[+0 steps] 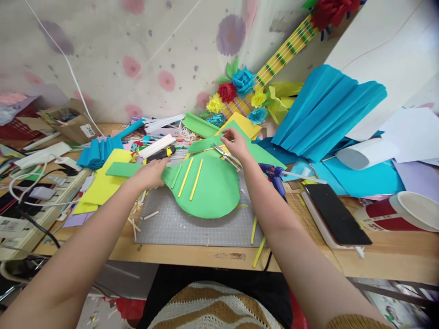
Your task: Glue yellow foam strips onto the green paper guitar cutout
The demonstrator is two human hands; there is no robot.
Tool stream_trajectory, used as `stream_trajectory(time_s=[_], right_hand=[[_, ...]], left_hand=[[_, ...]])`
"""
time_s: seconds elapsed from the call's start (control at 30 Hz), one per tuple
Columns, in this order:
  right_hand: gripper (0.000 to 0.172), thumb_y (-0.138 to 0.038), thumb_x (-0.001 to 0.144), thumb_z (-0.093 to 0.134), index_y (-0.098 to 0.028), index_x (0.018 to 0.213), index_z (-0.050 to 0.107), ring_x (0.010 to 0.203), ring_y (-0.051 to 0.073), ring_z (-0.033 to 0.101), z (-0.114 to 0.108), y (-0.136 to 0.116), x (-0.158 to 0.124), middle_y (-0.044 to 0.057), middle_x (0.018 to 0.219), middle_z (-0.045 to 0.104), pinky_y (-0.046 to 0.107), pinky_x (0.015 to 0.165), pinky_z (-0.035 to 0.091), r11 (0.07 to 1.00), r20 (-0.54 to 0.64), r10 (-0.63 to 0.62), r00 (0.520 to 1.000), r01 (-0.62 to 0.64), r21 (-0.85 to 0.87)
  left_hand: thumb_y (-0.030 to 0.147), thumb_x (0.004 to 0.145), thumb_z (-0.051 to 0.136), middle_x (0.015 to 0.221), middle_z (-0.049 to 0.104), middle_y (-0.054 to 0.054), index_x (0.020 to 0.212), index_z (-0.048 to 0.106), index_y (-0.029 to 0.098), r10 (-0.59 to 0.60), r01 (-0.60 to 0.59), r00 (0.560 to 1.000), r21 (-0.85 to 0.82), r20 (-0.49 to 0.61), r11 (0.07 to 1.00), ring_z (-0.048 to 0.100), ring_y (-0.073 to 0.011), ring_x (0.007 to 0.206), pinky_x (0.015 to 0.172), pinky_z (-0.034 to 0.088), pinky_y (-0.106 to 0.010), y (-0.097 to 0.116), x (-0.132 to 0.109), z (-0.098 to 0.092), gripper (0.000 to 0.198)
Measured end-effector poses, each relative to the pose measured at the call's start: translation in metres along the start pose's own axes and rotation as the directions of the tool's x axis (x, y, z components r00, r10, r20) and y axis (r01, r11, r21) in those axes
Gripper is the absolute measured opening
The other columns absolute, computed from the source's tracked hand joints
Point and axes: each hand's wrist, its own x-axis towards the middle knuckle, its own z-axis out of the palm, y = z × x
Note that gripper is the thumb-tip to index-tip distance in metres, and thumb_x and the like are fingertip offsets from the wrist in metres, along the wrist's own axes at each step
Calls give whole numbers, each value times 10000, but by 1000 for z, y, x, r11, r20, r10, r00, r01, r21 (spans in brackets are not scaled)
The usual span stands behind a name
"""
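Note:
A green guitar-shaped paper cutout (pixel 216 187) lies over a grey cutting mat (pixel 164 233), with two yellow strips and a green strip across its left part. My left hand (pixel 152 173) is closed around the cutout's narrow neck, close to a black-and-yellow utility knife (pixel 159 154). Above the cutout's far edge, my right hand (pixel 236 142) has its fingertips pinched together; whatever is between them is too small to make out. Metal scissors (pixel 228 157) lie just below that hand, partly behind the wrist. Green paper sheets (pixel 264 153) are behind them.
A blue glue gun (pixel 273 176) sits right of my forearm, near a black phone (pixel 338 212) and a paper cup (pixel 401 212). Blue crepe paper (pixel 329 114) and a flower-decorated yellow paper guitar (pixel 274 64) stand behind. Power strips with cables (pixel 51 205) occupy the left.

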Motion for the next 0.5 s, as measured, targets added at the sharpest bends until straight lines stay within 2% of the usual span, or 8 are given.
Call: stream_trajectory(time_s=[0.1, 0.2, 0.3, 0.37, 0.43, 0.5], right_hand=[[246, -298, 742, 505, -188, 956, 553, 703, 131, 525, 4, -8, 8, 8, 809, 612, 287, 703, 415, 999, 44, -35, 998, 35, -12], [241, -280, 747, 498, -182, 956, 564, 699, 131, 516, 1, -13, 4, 12, 806, 607, 276, 683, 399, 997, 93, -36, 995, 43, -70], [212, -251, 761, 477, -174, 927, 583, 663, 126, 497, -13, -17, -11, 8, 755, 590, 258, 638, 371, 983, 141, -15, 990, 41, -180], [186, -238, 768, 470, -172, 890, 594, 641, 125, 488, -28, -20, -26, 6, 722, 585, 246, 601, 347, 962, 207, 30, 978, 28, -273], [151, -231, 761, 490, -174, 844, 602, 639, 127, 495, -42, -22, -43, 9, 716, 597, 238, 582, 332, 934, 298, 105, 949, 9, -358], [112, -229, 754, 514, -173, 793, 604, 630, 126, 507, -54, -22, -58, 10, 698, 610, 234, 581, 331, 904, 356, 191, 915, -22, -428]], left_hand=[[319, 623, 612, 1228, 543, -184, 1343, 335, 151, -23, 23, 1000, -27, 1, 999, 515, -344, 1129, 862, 446, -401, 1, -9, 8, 790], [309, 605, 623, 1295, 489, -190, 1373, 294, 148, -21, 21, 1000, -35, 7, 999, 475, -343, 1182, 924, 416, -399, -1, -14, 12, 851], [276, 555, 642, 1372, 406, -173, 1395, 265, 167, -14, 16, 996, -31, 90, 999, 402, -353, 1247, 989, 362, -420, -2, -16, 8, 927], [266, 552, 635, 1404, 364, -143, 1375, 307, 190, 20, -16, 996, -43, 90, 999, 343, -352, 1285, 1025, 318, -443, 6, -16, 0, 888], [249, 606, 596, 1392, 371, -126, 1310, 397, 187, 40, -43, 998, -69, -46, 997, 317, -334, 1299, 1044, 293, -443, 27, -16, -9, 734], [195, 699, 506, 1299, 450, -130, 1225, 469, 153, 12, -49, 964, -136, -266, 990, 391, -284, 1244, 1017, 335, -396, 65, -18, -13, 530]])
